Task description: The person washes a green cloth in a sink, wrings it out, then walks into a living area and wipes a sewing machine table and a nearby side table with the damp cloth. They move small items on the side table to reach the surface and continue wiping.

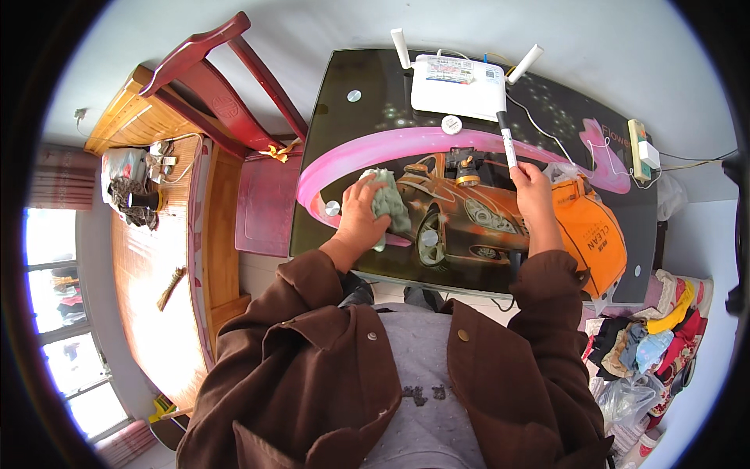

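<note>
My left hand [360, 218] lies on a crumpled grey-green cloth [389, 202] on the glass tabletop [328, 146], which bears a printed orange car and a pink ribbon. My right hand [532, 190] grips the lower end of a white marker pen [508, 146] with a black end, held upright in the view. The pen's black end overlaps the corner of a white router [458, 85]. Between the hands, farther back, a black headlamp [466, 166] rests on the table. An orange bag [589, 234] lies just right of my right hand.
A small round white lid [452, 125] sits below the router. A power strip [638, 149] with cables is at the table's right edge. A red wooden chair [266, 205] and a wooden bed [158, 246] with things on it stand left. Piled clothes [638, 346] lie at lower right.
</note>
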A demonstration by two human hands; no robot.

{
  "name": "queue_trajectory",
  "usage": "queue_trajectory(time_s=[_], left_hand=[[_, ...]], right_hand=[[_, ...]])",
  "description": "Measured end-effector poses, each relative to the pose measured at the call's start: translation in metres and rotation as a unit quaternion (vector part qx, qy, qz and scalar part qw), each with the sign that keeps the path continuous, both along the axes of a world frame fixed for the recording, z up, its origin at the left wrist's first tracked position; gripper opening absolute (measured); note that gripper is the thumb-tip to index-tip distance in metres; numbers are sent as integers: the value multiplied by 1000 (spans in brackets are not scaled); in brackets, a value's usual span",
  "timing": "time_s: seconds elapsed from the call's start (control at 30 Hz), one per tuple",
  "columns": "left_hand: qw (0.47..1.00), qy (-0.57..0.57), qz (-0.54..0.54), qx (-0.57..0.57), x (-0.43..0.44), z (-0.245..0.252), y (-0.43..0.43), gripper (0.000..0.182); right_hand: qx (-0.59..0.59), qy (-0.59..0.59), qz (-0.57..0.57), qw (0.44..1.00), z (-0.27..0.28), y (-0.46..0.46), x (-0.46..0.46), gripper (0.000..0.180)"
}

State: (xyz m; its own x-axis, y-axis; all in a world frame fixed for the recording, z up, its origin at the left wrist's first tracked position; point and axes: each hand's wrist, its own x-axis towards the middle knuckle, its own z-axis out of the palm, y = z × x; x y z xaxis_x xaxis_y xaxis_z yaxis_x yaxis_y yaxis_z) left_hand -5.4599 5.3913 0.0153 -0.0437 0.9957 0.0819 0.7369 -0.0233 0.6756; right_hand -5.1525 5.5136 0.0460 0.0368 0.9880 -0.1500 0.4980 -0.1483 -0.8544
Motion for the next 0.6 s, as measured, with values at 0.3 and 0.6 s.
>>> queue_trajectory(time_s=[0.3,0.6], left_hand=[[684,-710,-41,-162,18,77,15,50],[684,-708,112,-135,7,86,29,28]], right_hand=[[-18,132,277,952,52,-60,-94,20],[-264,282,253,887,61,-85,-127,22]])
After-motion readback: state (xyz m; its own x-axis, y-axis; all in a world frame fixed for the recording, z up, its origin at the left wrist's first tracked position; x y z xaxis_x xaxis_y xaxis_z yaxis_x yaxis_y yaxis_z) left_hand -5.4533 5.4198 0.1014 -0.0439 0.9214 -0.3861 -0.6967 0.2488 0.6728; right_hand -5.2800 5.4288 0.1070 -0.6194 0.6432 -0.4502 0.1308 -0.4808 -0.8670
